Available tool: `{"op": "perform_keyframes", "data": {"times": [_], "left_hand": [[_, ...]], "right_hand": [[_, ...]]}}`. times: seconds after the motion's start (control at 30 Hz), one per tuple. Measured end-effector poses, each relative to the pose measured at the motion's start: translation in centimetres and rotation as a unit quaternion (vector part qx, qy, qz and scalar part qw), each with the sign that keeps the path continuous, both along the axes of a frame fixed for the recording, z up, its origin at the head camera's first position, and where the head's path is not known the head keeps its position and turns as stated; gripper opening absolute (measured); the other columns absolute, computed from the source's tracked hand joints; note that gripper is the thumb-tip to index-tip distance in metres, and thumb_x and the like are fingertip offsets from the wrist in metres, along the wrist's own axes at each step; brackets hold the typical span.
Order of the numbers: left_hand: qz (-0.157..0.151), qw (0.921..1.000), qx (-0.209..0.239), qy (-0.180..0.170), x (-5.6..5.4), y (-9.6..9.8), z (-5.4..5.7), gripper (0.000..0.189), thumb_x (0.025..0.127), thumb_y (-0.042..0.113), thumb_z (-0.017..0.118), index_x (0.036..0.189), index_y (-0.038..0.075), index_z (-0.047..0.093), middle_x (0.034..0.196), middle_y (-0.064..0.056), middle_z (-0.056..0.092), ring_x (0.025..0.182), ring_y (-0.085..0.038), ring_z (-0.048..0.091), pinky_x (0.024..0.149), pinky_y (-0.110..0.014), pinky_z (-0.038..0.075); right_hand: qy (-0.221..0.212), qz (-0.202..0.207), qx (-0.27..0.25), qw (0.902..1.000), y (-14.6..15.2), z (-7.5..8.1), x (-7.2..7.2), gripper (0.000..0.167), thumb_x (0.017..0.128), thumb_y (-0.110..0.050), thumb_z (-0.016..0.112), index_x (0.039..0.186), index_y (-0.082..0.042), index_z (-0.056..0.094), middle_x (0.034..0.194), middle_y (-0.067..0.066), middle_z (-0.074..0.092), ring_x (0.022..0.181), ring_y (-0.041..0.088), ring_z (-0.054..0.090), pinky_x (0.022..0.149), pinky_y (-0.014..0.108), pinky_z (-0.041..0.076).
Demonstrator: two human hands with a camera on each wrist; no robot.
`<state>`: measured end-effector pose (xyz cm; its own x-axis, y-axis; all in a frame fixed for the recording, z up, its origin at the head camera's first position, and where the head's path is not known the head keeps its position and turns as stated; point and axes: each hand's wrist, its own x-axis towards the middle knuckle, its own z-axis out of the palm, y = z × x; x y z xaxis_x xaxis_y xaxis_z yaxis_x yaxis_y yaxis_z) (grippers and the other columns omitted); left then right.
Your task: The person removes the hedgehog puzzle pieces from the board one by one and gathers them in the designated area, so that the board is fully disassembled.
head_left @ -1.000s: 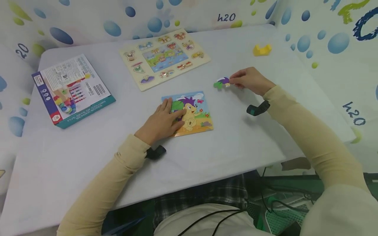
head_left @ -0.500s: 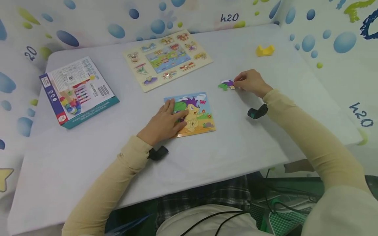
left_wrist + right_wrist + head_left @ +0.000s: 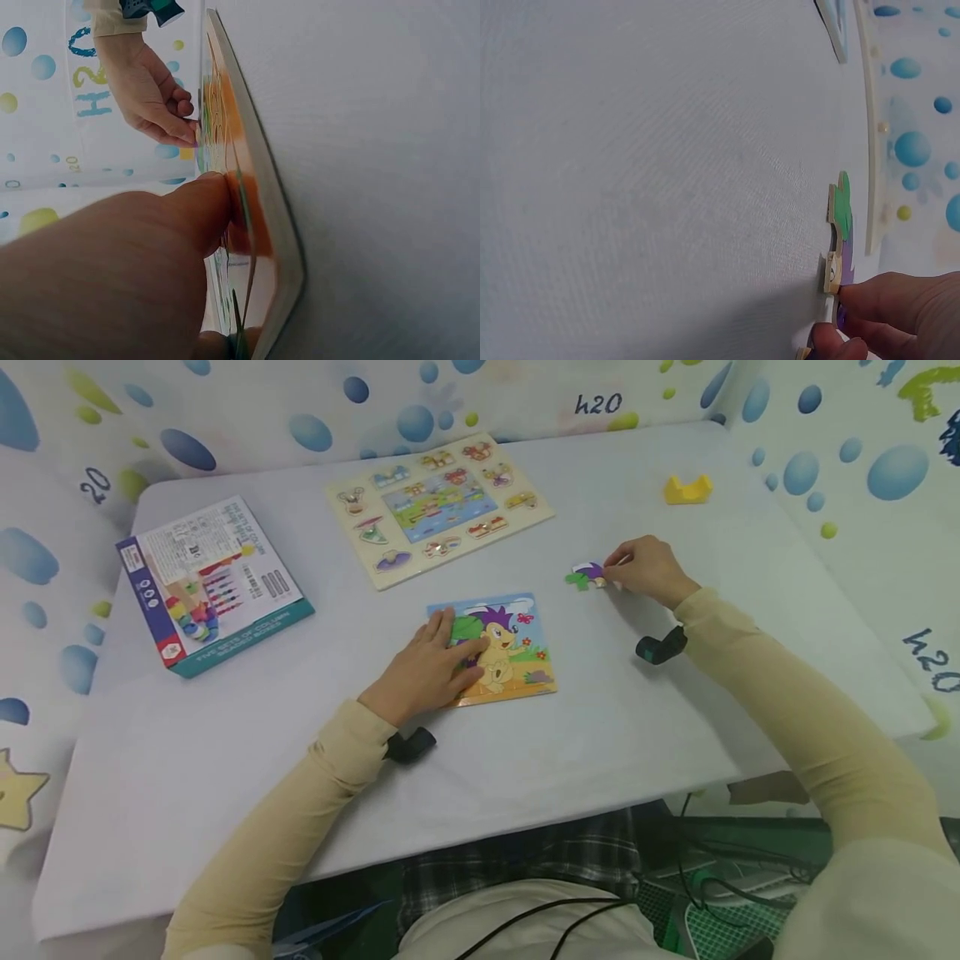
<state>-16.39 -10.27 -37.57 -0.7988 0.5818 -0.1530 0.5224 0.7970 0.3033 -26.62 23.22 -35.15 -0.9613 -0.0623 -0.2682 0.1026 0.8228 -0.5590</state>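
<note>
Hedgehog puzzle point(image 3: 506, 650) is blue above, orange below.

Hedgehog puzzle point(image 3: 517, 652) — lying flat; purple-and-green piece point(image 3: 592, 570) — irregular outline, apart, beyond puzzle's far right corner.

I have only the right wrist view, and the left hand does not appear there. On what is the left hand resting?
Observer: The left hand rests on the left part of a hedgehog jigsaw puzzle.
Operator: Thank you. What lies near the far right corner of the table?
Observer: A yellow notched block.
Operator: And at the table's left side?
Observer: A teal-edged box, with a printed face upward.
</note>
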Motion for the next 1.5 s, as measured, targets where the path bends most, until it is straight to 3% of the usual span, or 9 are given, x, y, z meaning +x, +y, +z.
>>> {"op": "perform_keyframes", "data": {"times": [0.23, 0.5, 0.73, 1.0, 1.07, 1.2, 1.3, 1.4, 1.5], "left_hand": [[0.002, 1.0, -0.004, 0.003, 0.0, 0.1, -0.1, 0.048, 0.103, 0.04, 0.044, 0.147, 0.02, 0.045, 0.157, -0.034, 0.011, 0.147, -0.046, 0.011, 0.118, -0.055, 0.021], [0.005, 0.9999, -0.009, -0.006, 0.0, 0.1, -0.1, 0.049, 0.103, 0.041, 0.043, 0.149, 0.021, 0.044, 0.158, -0.032, 0.009, 0.148, -0.043, 0.008, 0.119, -0.055, 0.019], [0.017, 0.9995, -0.005, -0.027, 0.1, 0.0, -0.1, 0.049, 0.104, 0.041, 0.042, 0.149, 0.022, 0.043, 0.158, -0.033, 0.003, 0.148, -0.044, 0.002, 0.12, -0.055, 0.014], [0.051, 0.9977, -0.019, -0.04, 0.5, 0.4, 0.0, 0.05, 0.104, 0.042, 0.039, 0.151, 0.026, 0.039, 0.156, -0.037, -0.002, 0.146, -0.049, -0.004, 0.118, -0.061, 0.006], [0.064, 0.9967, -0.019, -0.047, 0.6, 0.6, 0.1, 0.049, 0.104, 0.042, 0.038, 0.151, 0.027, 0.038, 0.156, -0.037, -0.003, 0.146, -0.049, -0.004, 0.118, -0.061, 0.006], [0.079, 0.9954, -0.023, -0.05, 1.0, 0.7, 0.4, 0.049, 0.105, 0.043, 0.037, 0.152, 0.029, 0.036, 0.156, -0.037, -0.001, 0.146, -0.049, -0.001, 0.119, -0.059, 0.008], [0.077, 0.9957, -0.027, -0.043, 1.0, 0.6, 0.4, 0.05, 0.104, 0.044, 0.037, 0.152, 0.029, 0.036, 0.155, -0.037, 0.0, 0.146, -0.05, 0.002, 0.119, -0.059, 0.011], [0.075, 0.9958, -0.019, -0.05, 1.1, 0.6, 0.4, 0.051, 0.104, 0.045, 0.038, 0.153, 0.031, 0.033, 0.155, -0.038, -0.004, 0.146, -0.05, -0.002, 0.119, -0.06, 0.01], [0.081, 0.9946, -0.01, -0.065, 1.3, 0.4, 0.4, 0.054, 0.103, 0.047, 0.039, 0.154, 0.034, 0.027, 0.154, -0.039, -0.009, 0.145, -0.05, -0.008, 0.118, -0.062, 0.006]], "right_hand": [[0.009, 0.0, 0.023, 0.9997, -0.2, 0.1, -0.1, 0.033, 0.092, -0.024, 0.061, 0.113, 0.0, 0.068, 0.09, 0.006, 0.065, 0.073, 0.013, 0.052, 0.061, 0.024, 0.043], [0.004, 0.005, 0.043, 0.999, -0.4, 0.1, 0.0, 0.037, 0.092, -0.025, 0.061, 0.114, 0.004, 0.066, 0.109, 0.02, 0.063, 0.09, 0.026, 0.05, 0.069, 0.03, 0.04], [0.006, 0.001, 0.049, 0.9988, -0.9, -0.2, 0.1, 0.035, 0.09, -0.024, 0.062, 0.112, 0.004, 0.066, 0.108, 0.021, 0.064, 0.086, 0.026, 0.053, 0.065, 0.029, 0.041], [0.081, 0.024, 0.035, 0.9958, -2.6, 0.1, 0.6, 0.033, 0.094, -0.022, 0.057, 0.109, 0.006, 0.066, 0.108, 0.026, 0.067, 0.083, 0.028, 0.059, 0.061, 0.025, 0.042], [0.082, 0.036, 0.023, 0.9957, -3.8, 0.4, 0.8, 0.033, 0.095, -0.022, 0.055, 0.11, 0.005, 0.066, 0.107, 0.024, 0.067, 0.085, 0.028, 0.058, 0.064, 0.026, 0.042], [0.022, 0.069, -0.005, 0.9973, -7.3, 0.8, 1.2, 0.035, 0.097, -0.027, 0.054, 0.115, 0.0, 0.065, 0.108, 0.016, 0.064, 0.093, 0.024, 0.053, 0.071, 0.029, 0.043], [-0.052, 0.092, -0.057, 0.9928, -10.0, 0.5, 1.8, 0.034, 0.097, -0.029, 0.054, 0.118, -0.004, 0.066, 0.099, 0.009, 0.063, 0.081, 0.018, 0.051, 0.07, 0.029, 0.042], [-0.124, 0.104, -0.131, 0.978, -12.4, 0.1, 2.5, 0.029, 0.098, -0.027, 0.053, 0.108, -0.004, 0.068, 0.075, 0.002, 0.057, 0.062, 0.014, 0.043, 0.063, 0.028, 0.038], [-0.165, 0.108, -0.193, 0.9611, -13.9, -0.4, 2.9, 0.03, 0.1, -0.026, 0.052, 0.094, -0.002, 0.068, 0.06, -0.001, 0.045, 0.052, 0.012, 0.034, 0.055, 0.027, 0.032]]}}
